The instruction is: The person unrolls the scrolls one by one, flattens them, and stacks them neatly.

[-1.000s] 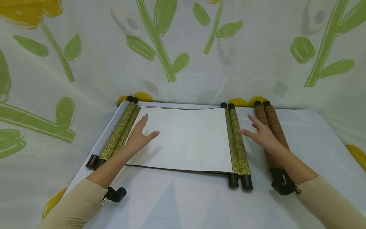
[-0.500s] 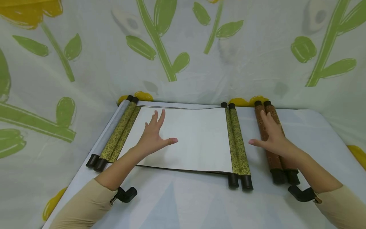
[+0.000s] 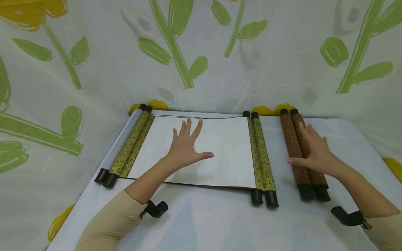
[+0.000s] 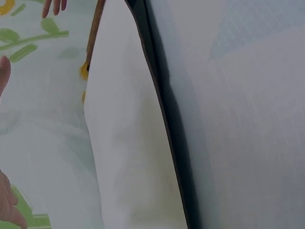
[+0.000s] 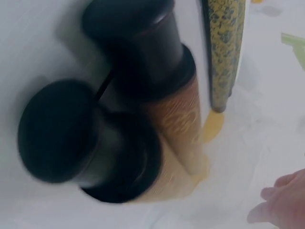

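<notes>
A partly unrolled scroll lies flat, its white sheet stretched between yellow-green patterned rolls, the right-hand roll among them. Over the sheet my left hand is spread wide, holding nothing; part of the left hand shows at the edge of the left wrist view. Two brown patterned scrolls with black end knobs lie side by side at right. My right hand overlaps them in the head view, fingers extended and apart, with nothing in its grasp. Close up, the right wrist view shows a black knob.
A pale grey roll lies along the left of the patterned rolls. Behind the table rises a white cloth printed with green stems and yellow flowers. Black wrist-camera mounts stick out from both sleeves.
My left hand has moved right across the white sheet, its fingers spreading wider. My right hand has moved right, from beside the patterned roll to over the brown scrolls. The scrolls stay put.
</notes>
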Demonstrator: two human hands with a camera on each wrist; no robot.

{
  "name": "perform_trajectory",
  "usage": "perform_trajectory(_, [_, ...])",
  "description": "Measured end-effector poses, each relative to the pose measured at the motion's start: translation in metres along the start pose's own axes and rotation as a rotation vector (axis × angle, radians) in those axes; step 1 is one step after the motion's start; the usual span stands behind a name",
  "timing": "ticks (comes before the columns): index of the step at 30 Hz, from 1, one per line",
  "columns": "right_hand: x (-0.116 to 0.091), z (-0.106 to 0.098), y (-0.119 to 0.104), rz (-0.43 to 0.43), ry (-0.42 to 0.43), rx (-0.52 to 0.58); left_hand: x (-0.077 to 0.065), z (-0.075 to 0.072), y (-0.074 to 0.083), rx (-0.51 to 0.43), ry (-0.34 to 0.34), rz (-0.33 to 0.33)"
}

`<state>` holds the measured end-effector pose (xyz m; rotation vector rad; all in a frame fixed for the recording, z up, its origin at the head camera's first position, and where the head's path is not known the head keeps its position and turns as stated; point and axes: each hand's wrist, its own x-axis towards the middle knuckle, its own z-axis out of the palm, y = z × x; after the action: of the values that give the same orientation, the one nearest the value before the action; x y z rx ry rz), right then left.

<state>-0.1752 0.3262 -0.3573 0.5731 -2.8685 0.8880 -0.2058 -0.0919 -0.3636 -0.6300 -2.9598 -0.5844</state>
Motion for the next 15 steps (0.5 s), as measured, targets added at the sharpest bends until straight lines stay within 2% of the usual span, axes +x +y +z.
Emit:
perform_trajectory(6, [-0.009,-0.008,0.013,0.051,-0.013,0.001,0.011,0.01,0.022,0.025,-0.002,0.015])
perform_trajectory(11, [-0.016,-0.013,0.021,0.103,-0.018,-0.001,0.02,0.019,0.039,0.002,-0.02,0.043])
perform_trajectory(15, [-0.021,-0.015,0.029,0.111,-0.021,0.005,0.023,0.026,0.052,-0.015,-0.03,0.06])
